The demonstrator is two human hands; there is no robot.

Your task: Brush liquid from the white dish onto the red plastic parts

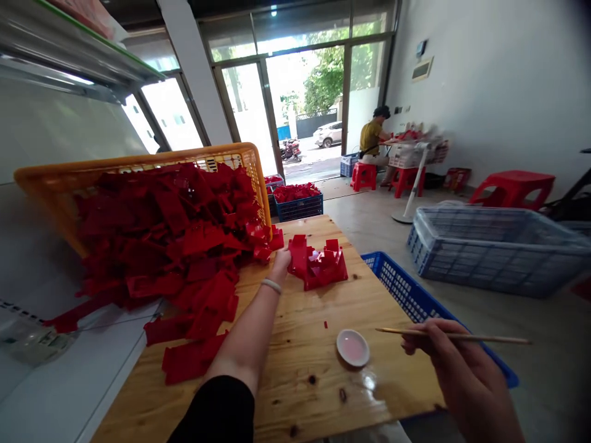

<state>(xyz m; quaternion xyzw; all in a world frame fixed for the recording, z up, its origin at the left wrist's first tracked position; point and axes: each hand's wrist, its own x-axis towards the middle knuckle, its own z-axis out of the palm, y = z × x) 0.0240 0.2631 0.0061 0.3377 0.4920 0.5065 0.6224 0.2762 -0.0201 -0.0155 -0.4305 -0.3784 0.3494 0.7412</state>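
Stretched out across the wooden table (pixel 300 332), my left hand (pixel 281 263) is closed at the edge of a tilted red plastic piece (pixel 299 257); its fingers are partly hidden. Right beside that piece lie other red plastic parts (pixel 327 266) in a small cluster. My right hand (pixel 455 354) pinches a thin wooden-handled brush (pixel 480 338), held nearly level over the table's right edge with its tip pointing left. Close to the tip sits a small white dish (pixel 353 349) with pinkish liquid in it. A tiny red scrap (pixel 325 325) lies behind the dish.
An orange crate (pixel 138 159), tipped on its side, spills a heap of red pieces (pixel 184 227) onto the table at left. Blue crates (pixel 397 283) stand beside the table and beyond it. A person (pixel 372 138) sits at another table near the doorway, by red stools (pixel 517 184).
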